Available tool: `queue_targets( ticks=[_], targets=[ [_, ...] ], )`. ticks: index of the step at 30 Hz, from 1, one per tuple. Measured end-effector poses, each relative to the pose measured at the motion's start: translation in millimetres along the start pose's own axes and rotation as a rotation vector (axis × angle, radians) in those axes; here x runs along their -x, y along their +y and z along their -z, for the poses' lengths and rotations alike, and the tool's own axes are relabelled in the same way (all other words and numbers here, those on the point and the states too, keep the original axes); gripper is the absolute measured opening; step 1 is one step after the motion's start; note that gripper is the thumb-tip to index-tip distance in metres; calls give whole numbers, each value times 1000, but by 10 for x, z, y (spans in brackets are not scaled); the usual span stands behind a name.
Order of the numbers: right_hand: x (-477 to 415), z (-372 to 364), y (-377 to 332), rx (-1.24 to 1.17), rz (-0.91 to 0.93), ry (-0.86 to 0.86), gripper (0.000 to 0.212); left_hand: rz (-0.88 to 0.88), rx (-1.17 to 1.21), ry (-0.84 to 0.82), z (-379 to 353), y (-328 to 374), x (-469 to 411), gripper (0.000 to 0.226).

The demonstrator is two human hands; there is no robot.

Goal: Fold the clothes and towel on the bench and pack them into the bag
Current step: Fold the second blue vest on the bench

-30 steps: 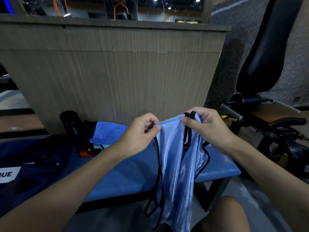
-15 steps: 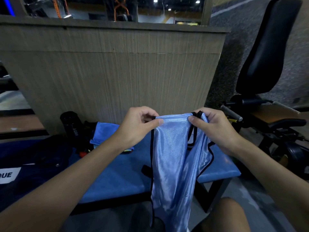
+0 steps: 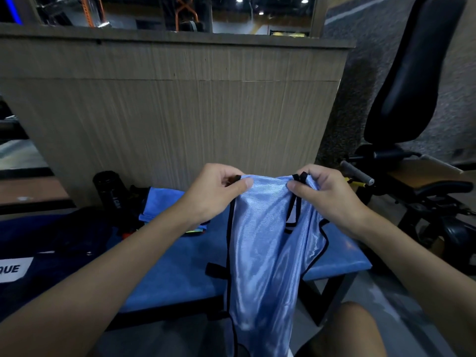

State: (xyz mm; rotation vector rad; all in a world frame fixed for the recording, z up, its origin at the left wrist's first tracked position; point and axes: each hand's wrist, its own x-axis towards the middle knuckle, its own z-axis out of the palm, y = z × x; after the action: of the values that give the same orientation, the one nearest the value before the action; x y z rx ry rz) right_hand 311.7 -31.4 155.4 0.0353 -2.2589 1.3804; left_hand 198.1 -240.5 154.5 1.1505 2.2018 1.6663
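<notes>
2 bare hands held up 1 shiny light-blue garment (image 3: 265, 266) with black trim over the front edge of the blue table (image 3: 175, 276). The left hand (image 3: 213, 194) pinched its top left corner between thumb and curled fingers. The right hand (image 3: 327, 194) pinched the top right corner likewise. Both forearms reached forward. The cloth hung down past the table edge. Behind it, 1 folded blue towel (image 3: 162, 202) lay on the table near 1 black bottle (image 3: 109, 191). 1 dark blue bag (image 3: 59, 248) sat at the left.
</notes>
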Motion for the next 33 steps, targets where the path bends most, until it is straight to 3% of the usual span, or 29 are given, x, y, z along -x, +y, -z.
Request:
queue_targets(
  ticks=[11,18,21,26,30,33],
  targets=[
    [18,1,-49,25,-32,-20,11,-26,9,45,16,60,19,11],
    [-18,7,-89,-67,-369,-30,14,-60,-53,47,-26,77,53,11],
    [-2,-9,-149,-226,-539,-95,27,-64,-102,27,-23,85,77,18],
    [-10,-78,-287,-447,-643,-168,17,-32,-204,22,-59,140,100,41],
    [-33,-171,-367,-656,-704,-64,15,-60,-147,-86,-62,229,146,17],
    [-68,-201,-410,-898,-752,-31,17,-60,-163,-165,-47,249,175,44]
  ],
)
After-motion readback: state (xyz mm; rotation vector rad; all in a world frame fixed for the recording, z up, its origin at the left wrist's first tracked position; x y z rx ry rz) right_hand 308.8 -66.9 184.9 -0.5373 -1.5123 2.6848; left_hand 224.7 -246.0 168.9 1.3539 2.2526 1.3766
